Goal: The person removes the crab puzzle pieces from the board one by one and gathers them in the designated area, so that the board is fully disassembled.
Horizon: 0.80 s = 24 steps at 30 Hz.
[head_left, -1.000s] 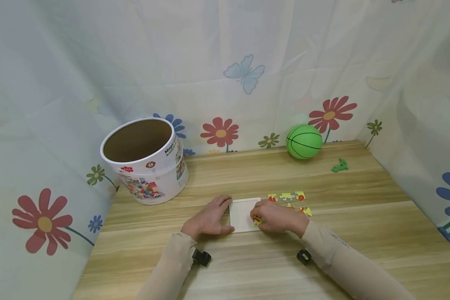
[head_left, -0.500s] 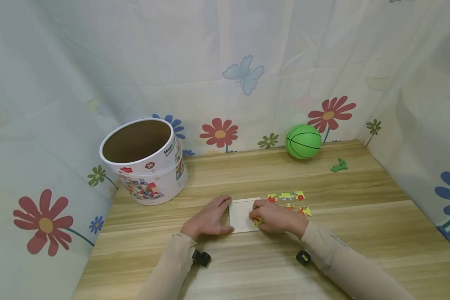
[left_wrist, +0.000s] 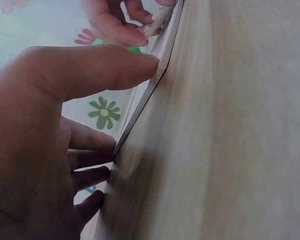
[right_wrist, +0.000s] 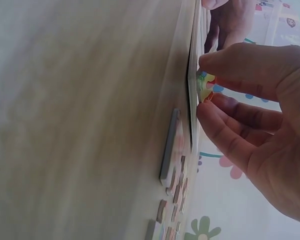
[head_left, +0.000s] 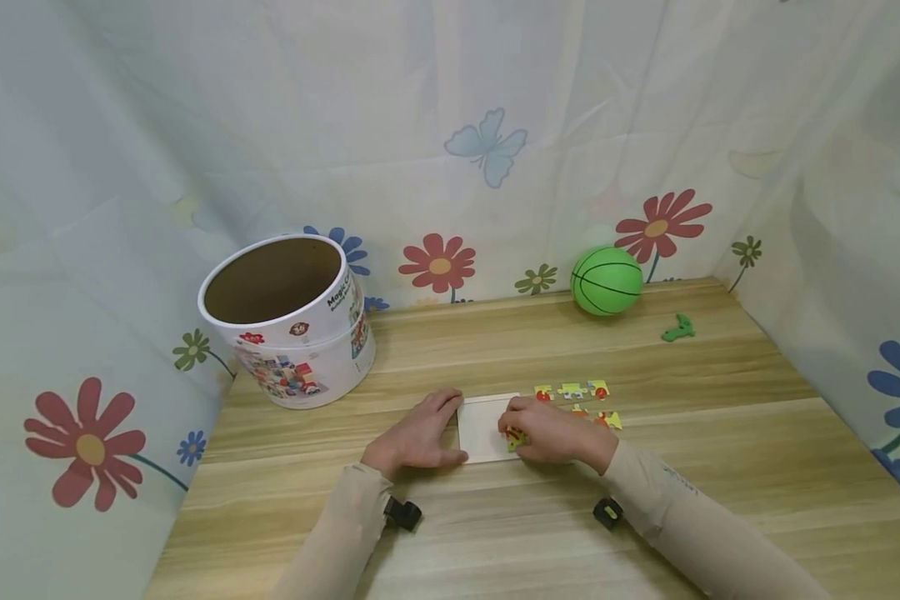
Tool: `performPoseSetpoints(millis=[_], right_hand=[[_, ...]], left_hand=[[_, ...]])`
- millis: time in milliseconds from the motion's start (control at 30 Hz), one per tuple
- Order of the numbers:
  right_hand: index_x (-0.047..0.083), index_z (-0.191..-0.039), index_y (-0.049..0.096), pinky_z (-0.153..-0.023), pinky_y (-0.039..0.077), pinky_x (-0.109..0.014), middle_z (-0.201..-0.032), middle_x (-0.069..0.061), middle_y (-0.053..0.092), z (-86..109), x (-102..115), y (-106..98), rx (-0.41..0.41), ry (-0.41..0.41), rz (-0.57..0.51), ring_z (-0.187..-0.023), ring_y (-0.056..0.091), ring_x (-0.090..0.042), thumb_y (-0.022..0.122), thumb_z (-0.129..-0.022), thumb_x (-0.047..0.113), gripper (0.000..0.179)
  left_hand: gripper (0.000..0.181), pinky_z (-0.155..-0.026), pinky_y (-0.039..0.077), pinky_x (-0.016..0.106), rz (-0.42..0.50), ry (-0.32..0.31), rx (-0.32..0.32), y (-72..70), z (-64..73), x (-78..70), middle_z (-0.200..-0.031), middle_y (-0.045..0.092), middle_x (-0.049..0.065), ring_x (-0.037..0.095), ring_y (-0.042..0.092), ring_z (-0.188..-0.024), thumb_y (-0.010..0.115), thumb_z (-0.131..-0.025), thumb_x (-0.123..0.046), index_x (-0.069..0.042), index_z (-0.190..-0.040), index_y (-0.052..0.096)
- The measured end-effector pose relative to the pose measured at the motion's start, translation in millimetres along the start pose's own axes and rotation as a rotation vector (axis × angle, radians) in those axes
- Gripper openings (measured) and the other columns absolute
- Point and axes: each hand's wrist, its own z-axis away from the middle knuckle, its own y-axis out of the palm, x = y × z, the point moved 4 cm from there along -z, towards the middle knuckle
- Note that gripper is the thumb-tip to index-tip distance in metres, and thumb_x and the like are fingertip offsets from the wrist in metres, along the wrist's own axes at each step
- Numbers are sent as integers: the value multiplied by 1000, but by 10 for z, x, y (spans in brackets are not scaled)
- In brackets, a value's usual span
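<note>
A shallow white puzzle tray (head_left: 482, 427) lies flat on the wooden table, in front of the person. Along its left side rests the left hand (head_left: 414, 433), thumb at the near corner and fingers reaching to the far corner. The right hand (head_left: 558, 432) pinches a yellow and red jigsaw piece (head_left: 515, 440) over the tray's right part. In the right wrist view that piece (right_wrist: 205, 86) sits between thumb and fingertips, right at the tray's surface. Several yellow and red jigsaw pieces (head_left: 572, 391) lie in rows to the right; the right hand partly hides them.
A large white printed bucket (head_left: 311, 375) with an open top stands at the back left. A green ball (head_left: 607, 282) sits at the back right, near a small green object (head_left: 678, 328). A flower-printed curtain (head_left: 435, 167) borders the table.
Both hands stay in nearly the same place. The pinched jigsaw piece has turned or tilted slightly, and more of its printed face shows now.
</note>
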Motion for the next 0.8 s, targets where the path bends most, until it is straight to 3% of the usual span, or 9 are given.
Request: performPoseSetpoints(millis=[267, 800], right_hand=[[9, -108, 69, -81, 51, -30, -106, -1, 59, 23, -15, -26, -3, 3, -8, -93, 55, -13, 72, -81, 10, 28], [7, -105, 70, -77, 52, -32, -101, -3, 59, 168, -81, -134, -95, -33, 35, -86, 55, -14, 73, -79, 8, 26]], left_hand=[[94, -116, 31, 41, -6, -3, 10, 1, -11, 2, -154, 32, 11, 27, 31, -142, 69, -80, -53, -2, -150, 32], [93, -116, 31, 41, 11, -13, 3, -9, 2, -20, -153, 32, 10, 27, 32, -141, 70, -79, -52, -2, -149, 34]])
